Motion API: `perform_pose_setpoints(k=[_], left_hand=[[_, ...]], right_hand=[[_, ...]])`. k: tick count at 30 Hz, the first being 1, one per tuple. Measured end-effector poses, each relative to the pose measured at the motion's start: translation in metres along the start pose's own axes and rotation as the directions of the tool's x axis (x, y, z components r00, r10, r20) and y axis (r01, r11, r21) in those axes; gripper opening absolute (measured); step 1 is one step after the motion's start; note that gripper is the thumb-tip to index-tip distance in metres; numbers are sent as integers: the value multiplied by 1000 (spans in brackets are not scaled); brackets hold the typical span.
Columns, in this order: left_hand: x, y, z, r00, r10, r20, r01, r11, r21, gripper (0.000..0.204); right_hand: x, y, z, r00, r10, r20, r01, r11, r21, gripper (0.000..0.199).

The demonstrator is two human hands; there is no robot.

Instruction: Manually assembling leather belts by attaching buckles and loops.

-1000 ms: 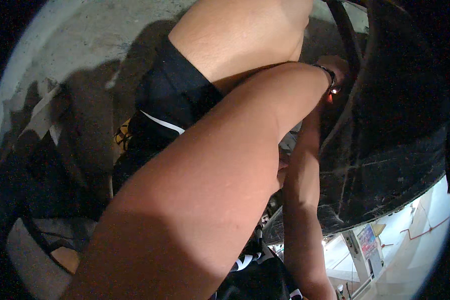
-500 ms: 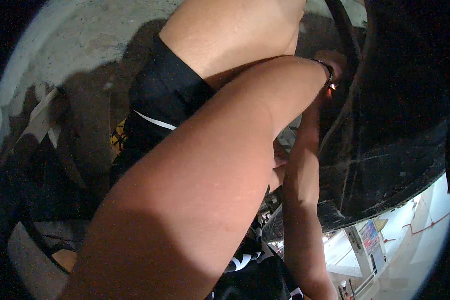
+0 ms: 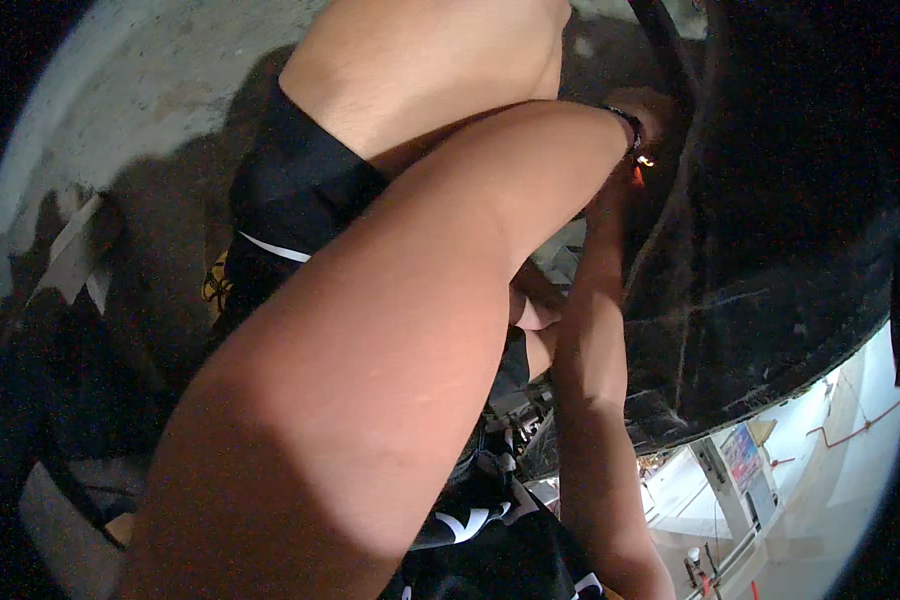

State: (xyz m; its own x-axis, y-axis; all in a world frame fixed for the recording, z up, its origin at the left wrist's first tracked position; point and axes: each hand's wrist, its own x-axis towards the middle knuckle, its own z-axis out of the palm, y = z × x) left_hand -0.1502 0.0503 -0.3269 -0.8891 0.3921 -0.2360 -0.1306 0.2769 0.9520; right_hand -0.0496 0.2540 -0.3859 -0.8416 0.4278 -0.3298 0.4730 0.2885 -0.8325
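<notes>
My left forearm (image 3: 360, 350) crosses from the lower left to the upper right, with a dark band (image 3: 627, 128) round its wrist. Beyond the band, my left hand (image 3: 652, 108) is in deep shadow beside a large black curved body (image 3: 770, 290); its fingers cannot be made out. My right forearm (image 3: 595, 350) rises from the lower right toward the same spot. Darkness and the left wrist mostly hide my right hand (image 3: 615, 200). A small bright orange glow (image 3: 643, 165) shows between the two wrists. Whatever either hand holds is hidden.
My bare bent leg (image 3: 420, 80) and black shorts (image 3: 290, 170) lie behind the left arm. A dark bar or hose (image 3: 660, 35) runs down beside the hands. Rough grey concrete (image 3: 150, 80) spreads at upper left; a lit white interior (image 3: 800, 490) shows at lower right.
My arms, leg and the orange glow sit slightly farther left in the picture. Both hands stay together beside the black body, and the glow looks a little brighter.
</notes>
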Motion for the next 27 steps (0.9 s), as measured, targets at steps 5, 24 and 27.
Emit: perform_pose_setpoints(k=[5,24,27], left_hand=[[0,84,-7,993,110,51,-93,960,-264,39],[-4,13,-4,1000,6,-3,-6,999,32,36],[-1,-1,-4,1000,25,-1,-25,997,73,36]], right_hand=[[101,43,-136,820,-393,-416,381,917,-116,31],[-31,-50,17,998,60,-6,-61,997,-48,61],[-35,-54,31,995,98,8,-97,988,-118,84]])
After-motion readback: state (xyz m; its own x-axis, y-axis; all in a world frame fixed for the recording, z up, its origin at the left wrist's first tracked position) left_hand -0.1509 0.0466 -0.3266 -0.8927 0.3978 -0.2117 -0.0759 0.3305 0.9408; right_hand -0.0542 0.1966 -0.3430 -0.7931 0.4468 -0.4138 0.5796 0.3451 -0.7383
